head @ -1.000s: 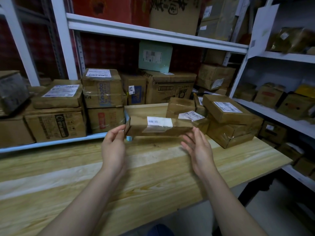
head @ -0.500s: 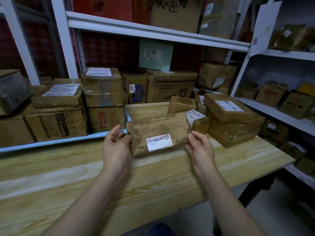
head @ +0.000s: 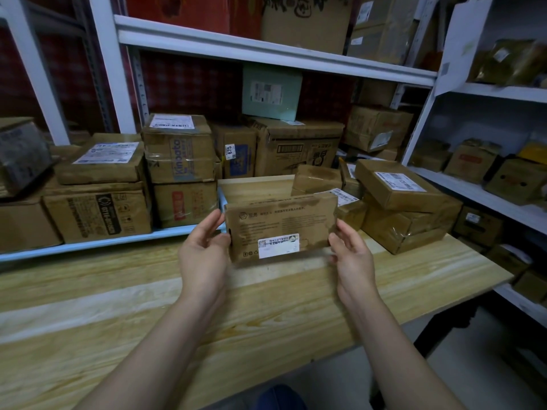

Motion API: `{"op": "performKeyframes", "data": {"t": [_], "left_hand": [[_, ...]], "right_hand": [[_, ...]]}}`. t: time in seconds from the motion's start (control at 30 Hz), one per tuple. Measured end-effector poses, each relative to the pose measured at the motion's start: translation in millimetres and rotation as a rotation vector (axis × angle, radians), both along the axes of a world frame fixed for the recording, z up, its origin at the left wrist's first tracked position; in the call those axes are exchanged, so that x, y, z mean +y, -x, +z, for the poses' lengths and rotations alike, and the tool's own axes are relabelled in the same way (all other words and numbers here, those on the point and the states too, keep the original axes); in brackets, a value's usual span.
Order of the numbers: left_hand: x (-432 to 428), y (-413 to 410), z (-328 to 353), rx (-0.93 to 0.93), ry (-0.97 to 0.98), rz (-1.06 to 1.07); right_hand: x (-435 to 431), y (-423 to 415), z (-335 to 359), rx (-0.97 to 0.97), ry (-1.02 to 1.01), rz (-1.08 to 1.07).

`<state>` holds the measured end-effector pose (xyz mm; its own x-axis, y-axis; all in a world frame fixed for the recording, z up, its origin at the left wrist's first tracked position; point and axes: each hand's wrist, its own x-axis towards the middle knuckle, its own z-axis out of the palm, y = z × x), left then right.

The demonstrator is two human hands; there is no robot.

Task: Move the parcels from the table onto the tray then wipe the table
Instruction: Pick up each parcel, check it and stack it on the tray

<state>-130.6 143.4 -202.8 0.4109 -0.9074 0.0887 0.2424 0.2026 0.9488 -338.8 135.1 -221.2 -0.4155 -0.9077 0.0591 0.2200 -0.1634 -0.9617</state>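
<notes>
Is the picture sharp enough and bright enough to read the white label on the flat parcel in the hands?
Head view: dim, warm light; the white label on the flat parcel is smeared, its text unreadable; wide-angle bending of the shelf rail.

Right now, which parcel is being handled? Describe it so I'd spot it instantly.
Above the wooden table, both hands hold a flat brown parcel by its short ends. Unlike the boxy cartons stacked at its right, it is thin, with a small white label low on its printed face.
</notes>
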Motion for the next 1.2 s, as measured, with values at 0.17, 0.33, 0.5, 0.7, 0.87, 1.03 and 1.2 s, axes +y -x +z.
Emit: {"op": "performKeyframes", "data": {"t": [0.17, 0.33, 0.5, 0.7, 0.87, 1.03, 1.2], "left_hand": [[2, 0, 5, 0.054, -0.006, 0.02], [3, -1, 3, 0.089, -0.009, 0.007], [-3, -1, 0, 0.083, 0.049, 0.025], [-9, -5, -2, 0.115, 0.058, 0.066], [-10, -9, -1, 0.107, 0.115, 0.053], [-6, -12, 0, 0.13, 0.163, 0.058], [-5, -21, 3, 0.113, 0.213, 0.084]], "right_hand": [[-1, 2, 0, -0.078, -0.007, 0.012], [-1, 0, 4, -0.363, 0.021, 0.104], [0, 1, 4, -0.377, -0.035, 0.152], [-4, 2, 0, -0.23, -0.146, 0.254], [-5, 1, -7, -0.145, -0.156, 0.272], [-2, -1, -7, -0.137, -0.131, 0.322], [-1, -10, -6, 0.002, -0.154, 0.399]]}}
